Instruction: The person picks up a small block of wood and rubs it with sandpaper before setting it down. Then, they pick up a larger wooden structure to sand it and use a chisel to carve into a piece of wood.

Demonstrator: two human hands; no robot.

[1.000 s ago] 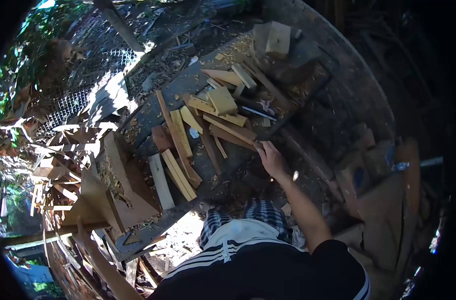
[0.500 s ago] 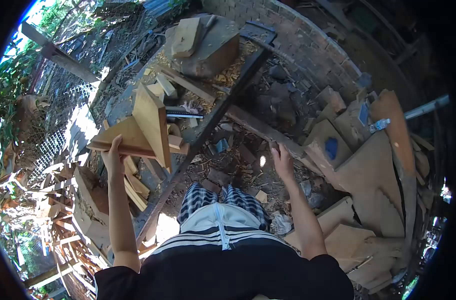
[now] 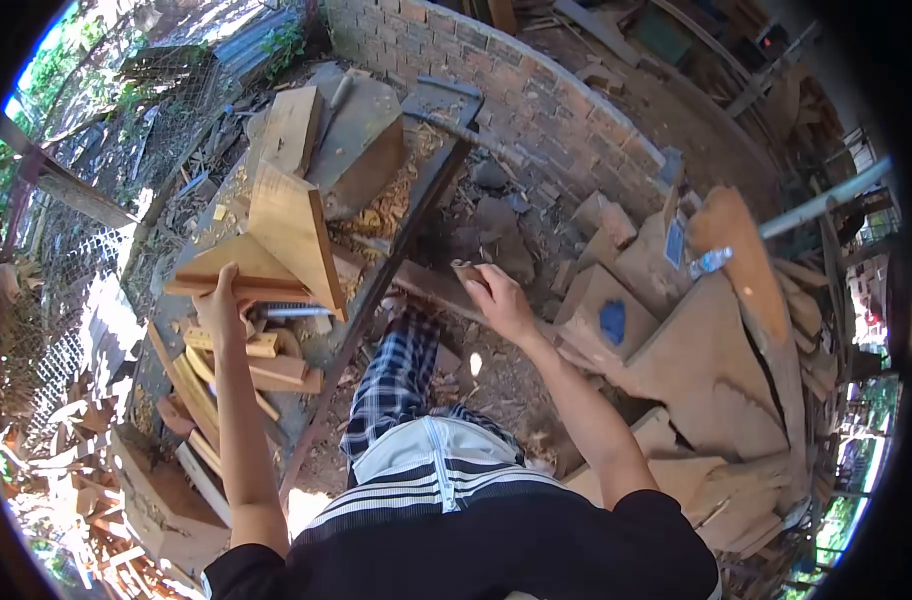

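My left hand [image 3: 221, 305] is closed around the lower edge of a joined wooden piece [image 3: 291, 225], two angular tan boards meeting in a V. It is held over the left worktop, in front of a pale wood block [image 3: 288, 130] lying on a large dark block [image 3: 351, 150]. My right hand [image 3: 504, 303] is raised over the ground at the middle, fingers closed. A small dark tip shows at its fingertips, too small to name. Below the wooden piece, a metal strip [image 3: 291, 311] and cut wood offcuts [image 3: 276, 368] lie on the worktop.
A long beam [image 3: 436, 285] runs from the worktop toward big wood slabs [image 3: 711, 350] on the right. There lie a blue cloth [image 3: 613, 320] and a plastic bottle [image 3: 714, 260]. A brick wall [image 3: 536, 90] curves behind; wood scraps [image 3: 86, 500] are heaped at lower left.
The view has shifted, and a leg in checked trousers has come forward toward the worktop. My right hand has moved up and left, nearer the wooden piece. My left hand still grips that piece.
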